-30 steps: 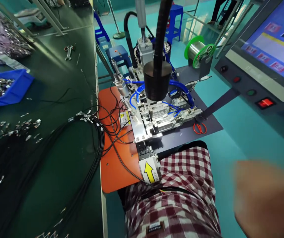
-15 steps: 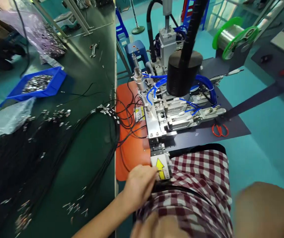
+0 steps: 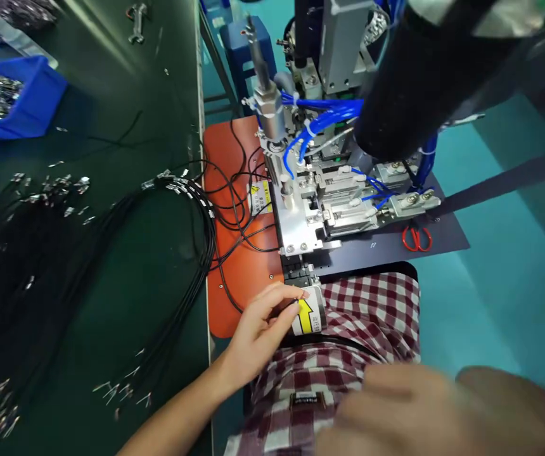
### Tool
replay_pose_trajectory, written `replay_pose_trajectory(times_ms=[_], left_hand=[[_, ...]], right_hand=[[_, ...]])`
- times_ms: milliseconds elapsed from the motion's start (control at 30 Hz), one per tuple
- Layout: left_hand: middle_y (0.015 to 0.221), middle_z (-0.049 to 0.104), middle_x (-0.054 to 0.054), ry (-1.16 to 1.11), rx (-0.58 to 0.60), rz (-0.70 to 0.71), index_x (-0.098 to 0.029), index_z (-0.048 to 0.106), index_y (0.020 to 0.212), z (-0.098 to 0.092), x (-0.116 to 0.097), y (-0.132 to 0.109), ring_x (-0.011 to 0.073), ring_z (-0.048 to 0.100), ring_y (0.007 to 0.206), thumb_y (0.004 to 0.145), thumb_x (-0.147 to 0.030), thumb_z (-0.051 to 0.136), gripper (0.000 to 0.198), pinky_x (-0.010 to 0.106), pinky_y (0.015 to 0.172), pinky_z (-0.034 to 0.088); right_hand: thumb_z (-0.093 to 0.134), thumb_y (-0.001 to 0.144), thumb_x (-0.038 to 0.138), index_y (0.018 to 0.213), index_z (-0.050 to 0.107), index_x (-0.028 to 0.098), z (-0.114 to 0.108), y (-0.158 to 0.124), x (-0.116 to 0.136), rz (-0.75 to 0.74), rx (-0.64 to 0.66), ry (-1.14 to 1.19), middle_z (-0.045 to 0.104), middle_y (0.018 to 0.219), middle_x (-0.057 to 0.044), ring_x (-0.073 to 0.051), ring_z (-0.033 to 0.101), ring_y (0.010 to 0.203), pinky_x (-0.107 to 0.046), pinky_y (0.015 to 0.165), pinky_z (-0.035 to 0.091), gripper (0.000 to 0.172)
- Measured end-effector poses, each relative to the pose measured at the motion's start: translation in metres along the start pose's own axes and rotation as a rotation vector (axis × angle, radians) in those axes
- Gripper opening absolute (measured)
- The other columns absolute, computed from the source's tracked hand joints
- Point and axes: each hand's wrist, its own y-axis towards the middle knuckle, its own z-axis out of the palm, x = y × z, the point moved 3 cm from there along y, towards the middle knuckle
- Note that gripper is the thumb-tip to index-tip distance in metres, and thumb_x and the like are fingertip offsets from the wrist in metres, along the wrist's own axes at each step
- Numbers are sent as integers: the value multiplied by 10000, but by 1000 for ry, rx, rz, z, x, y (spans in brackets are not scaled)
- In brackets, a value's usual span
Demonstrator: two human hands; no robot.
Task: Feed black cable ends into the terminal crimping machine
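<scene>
My left hand (image 3: 258,332) reaches in from the lower left, its thumb and forefinger a little apart over a white block with a yellow arrow label (image 3: 307,316). I see nothing between those fingertips; the other fingers are mostly hidden. My right hand (image 3: 391,411) is a motion-smeared shape low in the picture, in front of the checked cloth on my lap, and its fingers cannot be made out. Just beyond the block stands a metal machine (image 3: 296,221) with blue air tubes. Thin black cables (image 3: 241,218) loop across the orange board (image 3: 234,278) beside it.
A cable bundle (image 3: 191,291) with metal ends lies on the dark green table (image 3: 149,253). At the table's far left is a blue bin (image 3: 39,95) of small metal parts. Red-handled scissors (image 3: 416,239) lie right of the machine. A black cylinder (image 3: 410,88) overhangs it.
The view has shifted closer to the machine. My left hand's thumb and forefinger have parted over the arrow label. My blurred right hand has moved rightward from the bottom middle.
</scene>
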Motion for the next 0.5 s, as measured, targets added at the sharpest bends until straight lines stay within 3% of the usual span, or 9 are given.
replay_pose_trajectory(times_ms=[67,167,267,367,500], left_hand=[[926,624,44,32,19,39,-215,663,992,1,-4,3,167,588,850,934,-327,485,218,288,754,479],[846,608,26,14,13,40,-215,677,934,4,-7,7,147,573,785,934,-320,489,215,264,702,468],[794,577,9,-131,-4,-41,-198,678,893,8,-5,12,107,540,629,898,-333,550,186,224,546,442],[756,559,-1,-242,-4,-113,-174,672,859,13,-3,15,74,480,521,868,-340,588,186,202,460,405],[769,570,5,-205,-33,-90,-173,685,845,12,-4,16,68,458,556,849,-326,615,168,185,484,383]], right_hand=[[597,897,325,944,692,359,-9,20,-11,49,31,-81,719,865,0,-202,659,810,-328,711,516,112],[558,916,290,914,660,273,-15,42,-40,230,-21,-123,701,866,-16,-183,647,743,-304,647,492,104],[539,917,309,911,632,235,-5,47,-62,365,-54,106,657,754,-8,-152,610,617,-274,569,471,119],[594,875,325,917,638,215,10,46,-66,387,-112,252,620,683,4,-145,578,588,-259,531,435,125],[615,857,299,840,634,191,19,49,-60,361,-185,297,579,645,17,-123,526,560,-246,520,392,112]])
